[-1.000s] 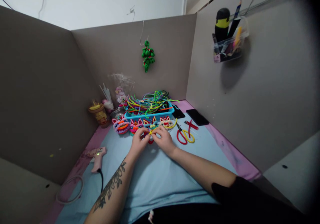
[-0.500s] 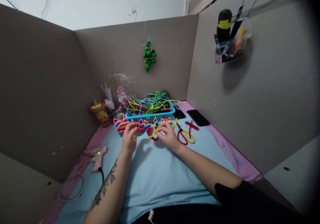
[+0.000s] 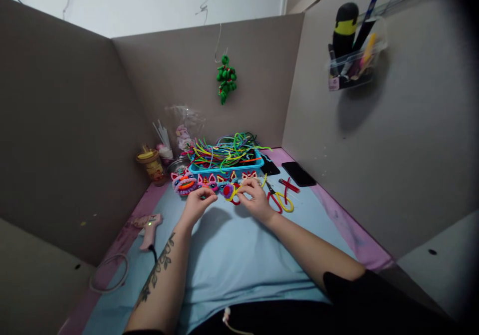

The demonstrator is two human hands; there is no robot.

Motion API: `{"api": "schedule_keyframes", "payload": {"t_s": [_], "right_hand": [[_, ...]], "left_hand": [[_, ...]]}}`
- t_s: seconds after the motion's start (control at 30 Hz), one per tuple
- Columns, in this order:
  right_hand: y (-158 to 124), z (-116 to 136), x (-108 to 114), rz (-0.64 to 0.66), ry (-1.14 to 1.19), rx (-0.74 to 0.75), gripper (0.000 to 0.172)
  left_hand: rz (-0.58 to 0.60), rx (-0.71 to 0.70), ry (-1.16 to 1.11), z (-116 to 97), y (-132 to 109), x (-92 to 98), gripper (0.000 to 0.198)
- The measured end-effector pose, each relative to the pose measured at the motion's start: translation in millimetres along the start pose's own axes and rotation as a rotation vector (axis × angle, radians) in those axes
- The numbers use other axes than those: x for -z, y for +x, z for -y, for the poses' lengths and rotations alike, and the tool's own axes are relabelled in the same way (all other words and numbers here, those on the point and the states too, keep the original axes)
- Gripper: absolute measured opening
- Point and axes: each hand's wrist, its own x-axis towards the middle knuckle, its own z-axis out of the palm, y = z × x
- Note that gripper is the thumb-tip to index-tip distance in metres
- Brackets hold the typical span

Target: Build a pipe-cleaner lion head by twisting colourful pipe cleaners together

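My right hand (image 3: 256,200) pinches a small pipe-cleaner piece (image 3: 228,191) by its yellow part. The piece has a red centre, a purple ring and yellow around it. To its left, my left hand (image 3: 197,205) has thumb and fingertips pressed together, apart from the piece; whatever may be between them is too small to make out. Behind the hands stands a row of pipe-cleaner animal faces, among them a pink and purple face (image 3: 184,183) with an orange mouth and a pink face (image 3: 207,182). Scissors (image 3: 280,201) with red and yellow handles lie right of my right hand.
A blue tray (image 3: 224,168) heaped with pipe cleaners (image 3: 224,151) stands at the back. A pink glue gun (image 3: 150,230) with its cord lies at left, near a drink cup (image 3: 151,165). At right are a phone (image 3: 298,174) and red strips (image 3: 289,186). Grey panels enclose the table.
My left hand has turned, its fingertips now pointing right and drawn together in a pinch. The right hand still holds the pipe-cleaner piece. The whole view has shifted slightly.
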Motion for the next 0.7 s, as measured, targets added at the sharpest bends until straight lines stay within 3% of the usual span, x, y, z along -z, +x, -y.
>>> {"api": "schedule_keyframes", "payload": {"t_s": [0.1,0.2,0.3,0.37,0.53,0.7], "right_hand": [[0.3,-0.7,0.7,-0.007,-0.008,-0.001,0.010],[0.4,-1.2,1.3,0.007,-0.016,-0.012,0.010],[0.0,-2.2,1.3,0.013,-0.017,-0.008,0.010],[-0.2,-3.1,1.2,0.013,-0.018,-0.001,0.010],[1.0,-3.7,2.5,0.002,-0.007,-0.004,0.010],[5.3,-2.1,8.5,-0.023,0.002,-0.032,0.010]], "left_hand": [[0.028,-0.028,0.099,0.5,-0.3,2.4,0.018],[0.079,-0.125,0.456,6.0,-0.7,7.0,0.009],[0.145,-0.239,0.815,9.4,-1.3,5.5,0.018],[0.220,-0.283,0.927,8.1,-0.6,-1.4,0.023],[0.385,-0.303,0.983,-1.3,6.2,-27.7,0.025],[0.374,-0.299,0.869,-3.5,9.2,-45.8,0.025]]}}
